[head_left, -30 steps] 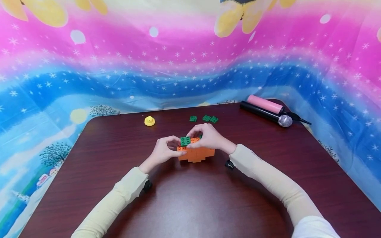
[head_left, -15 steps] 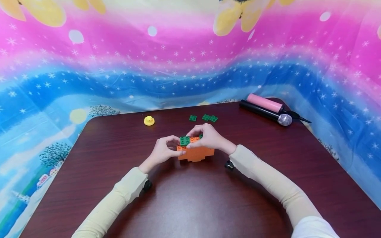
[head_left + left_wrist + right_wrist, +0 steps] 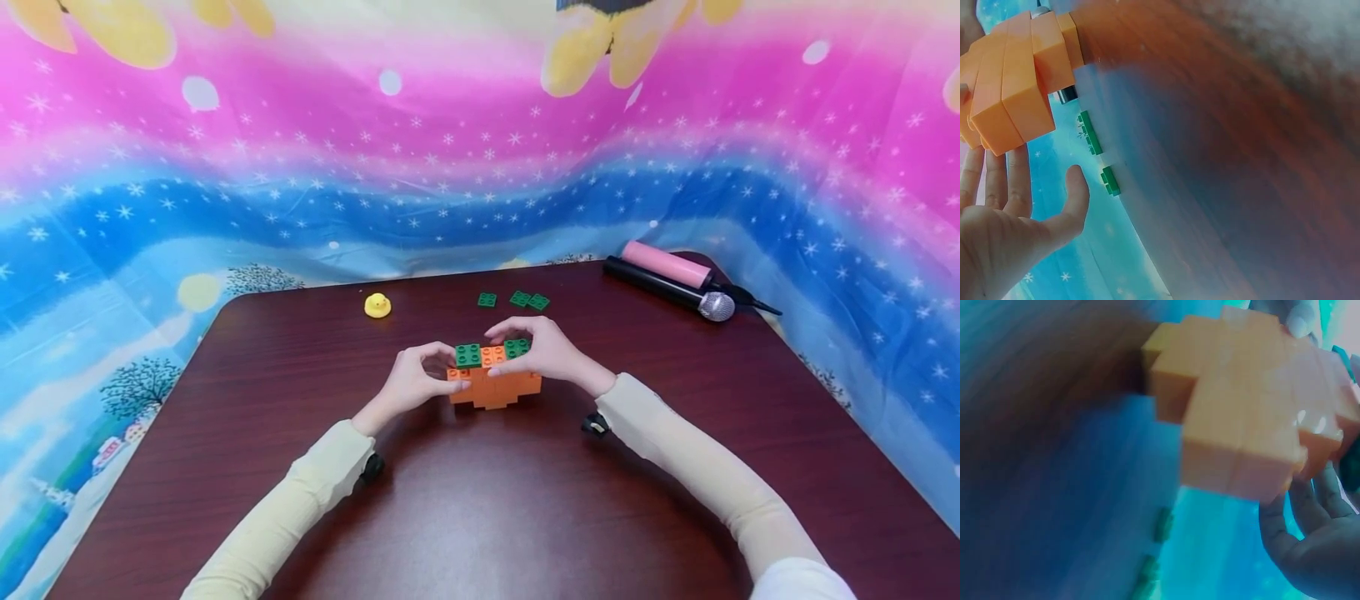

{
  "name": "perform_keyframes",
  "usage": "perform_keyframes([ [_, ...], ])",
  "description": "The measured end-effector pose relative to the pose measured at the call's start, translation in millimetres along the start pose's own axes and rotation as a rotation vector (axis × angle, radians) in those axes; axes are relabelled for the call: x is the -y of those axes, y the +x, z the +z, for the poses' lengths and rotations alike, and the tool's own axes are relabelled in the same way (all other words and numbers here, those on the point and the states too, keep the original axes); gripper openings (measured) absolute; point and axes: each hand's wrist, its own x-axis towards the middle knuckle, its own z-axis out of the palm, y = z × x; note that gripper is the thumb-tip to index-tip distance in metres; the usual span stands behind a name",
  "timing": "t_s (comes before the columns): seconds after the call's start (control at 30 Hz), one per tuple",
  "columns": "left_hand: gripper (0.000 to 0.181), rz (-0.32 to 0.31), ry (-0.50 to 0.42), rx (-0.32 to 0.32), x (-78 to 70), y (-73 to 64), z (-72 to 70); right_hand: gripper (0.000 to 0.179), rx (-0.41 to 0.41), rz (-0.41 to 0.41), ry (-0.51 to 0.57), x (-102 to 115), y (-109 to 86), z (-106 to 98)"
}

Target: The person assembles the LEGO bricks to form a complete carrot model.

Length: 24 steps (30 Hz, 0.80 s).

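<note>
A stepped build of orange toy bricks (image 3: 495,389), wide above and narrower below, stands between both hands. Two green bricks sit on top: one at left (image 3: 468,356), the other at right (image 3: 517,348), partly covered by the right hand. My left hand (image 3: 414,379) grips the build's left end, thumb in front and fingers behind; in the left wrist view its little finger (image 3: 1076,190) sticks out free. My right hand (image 3: 551,354) reaches over the top from the right, its thumb and fingers apart, with orange studs showing between them. The right wrist view shows the orange bricks (image 3: 1235,425) blurred.
Behind the build lie one loose green plate (image 3: 487,299) and a pair of touching green plates (image 3: 529,300). A yellow rubber duck (image 3: 378,306) is at back left. A black microphone (image 3: 667,287) and a pink cylinder (image 3: 667,263) lie at back right. A printed cloth (image 3: 420,167) hangs behind the table.
My right hand has left the left green brick and shifted to the right, uncovering more of the right green brick. The left hand and the build have stayed in place.
</note>
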Motion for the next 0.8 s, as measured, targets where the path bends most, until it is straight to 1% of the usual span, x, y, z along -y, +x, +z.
perform_keyframes([
  [0.13, 0.031, 0.001, -0.003, -0.008, 1.0, -0.7, 0.4, 0.045, 0.002, 0.032, 0.011, -11, -7.3, -2],
  [0.27, 0.032, 0.005, -0.008, -0.001, 1.1, -1.1, 0.5, 0.045, 0.035, 0.051, 0.039, -16, -12.4, -1],
  [0.37, 0.032, 0.002, -0.016, 0.005, 1.4, -0.7, 1.2, 0.046, 0.047, 0.047, 0.05, -19, -14.1, -1],
  [0.53, 0.032, 0.002, -0.012, 0.0, 1.5, 0.5, 1.7, 0.045, 0.039, 0.044, 0.046, -22, -14.3, -1],
  [0.8, 0.033, 0.008, -0.011, -0.01, 1.2, 0.0, 2.0, 0.045, 0.041, 0.057, 0.092, -24, -15.0, 1],
])
